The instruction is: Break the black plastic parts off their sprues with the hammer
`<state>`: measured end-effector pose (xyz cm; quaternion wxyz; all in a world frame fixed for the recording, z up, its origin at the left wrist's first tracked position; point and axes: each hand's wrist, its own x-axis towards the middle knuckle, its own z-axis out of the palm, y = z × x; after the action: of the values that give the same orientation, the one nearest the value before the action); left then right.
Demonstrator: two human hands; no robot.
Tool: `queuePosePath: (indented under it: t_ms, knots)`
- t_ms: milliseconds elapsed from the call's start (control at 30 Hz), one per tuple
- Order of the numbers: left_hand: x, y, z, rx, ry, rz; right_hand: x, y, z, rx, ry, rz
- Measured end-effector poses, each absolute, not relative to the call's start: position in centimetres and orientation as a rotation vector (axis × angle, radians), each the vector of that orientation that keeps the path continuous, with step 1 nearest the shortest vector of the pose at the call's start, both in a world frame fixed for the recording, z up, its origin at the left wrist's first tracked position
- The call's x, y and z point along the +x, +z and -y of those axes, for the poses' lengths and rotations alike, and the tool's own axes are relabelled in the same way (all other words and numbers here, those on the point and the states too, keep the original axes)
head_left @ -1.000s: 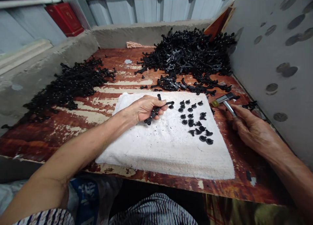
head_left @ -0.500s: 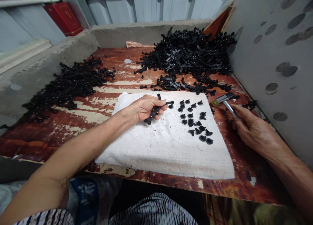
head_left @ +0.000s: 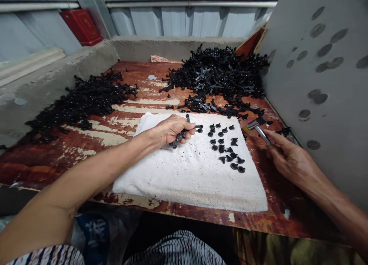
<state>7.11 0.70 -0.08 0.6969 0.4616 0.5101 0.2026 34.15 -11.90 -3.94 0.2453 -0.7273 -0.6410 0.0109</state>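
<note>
My left hand [head_left: 169, 130] rests on a white pad [head_left: 189, 176], fingers closed round a black plastic strip [head_left: 178, 136] whose ends stick out of my fist. Several small black studs [head_left: 225, 148] lie on the pad just right of that hand. At the pad's right edge my right hand [head_left: 289, 161] lies on the table and grips the metal handle of a small hammer [head_left: 257, 126], whose head rests near the pad's far right corner.
A big heap of black plastic parts [head_left: 218, 71] sits at the back right, a second heap [head_left: 83, 102] at the left. The worn red wooden table [head_left: 115, 121] is bounded by a concrete ledge [head_left: 57, 71] and a grey wall [head_left: 316, 84] on the right.
The view has tilted slightly, so everything sits a little lower in the frame. Both hands keep their places and their grips.
</note>
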Motion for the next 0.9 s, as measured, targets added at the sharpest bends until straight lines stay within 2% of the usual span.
queuePosePath:
  t_ms: [100,200,367,500,700,900]
  knots:
    - [7.1,-0.1,-0.8,1.036,0.439,-1.134,31.6,-2.3,12.1,-1.929,0.024,1.748]
    - [7.1,-0.1,-0.6,1.027,0.453,-1.135,28.5,-1.1,11.7,-1.767,0.152,1.936]
    - [7.0,0.4,-0.1,0.989,0.46,-1.156,25.3,-0.7,11.1,-1.644,-0.011,2.041]
    - [7.1,0.3,-0.1,0.997,0.468,-1.179,25.0,-1.1,10.8,-1.704,-0.21,2.117]
    - [7.1,0.0,-0.3,0.999,0.464,-1.164,25.3,-0.8,10.8,-1.592,-0.172,2.051]
    - [7.1,-0.2,-0.3,1.082,0.428,-1.201,25.2,-1.1,10.8,-1.701,-0.164,2.188]
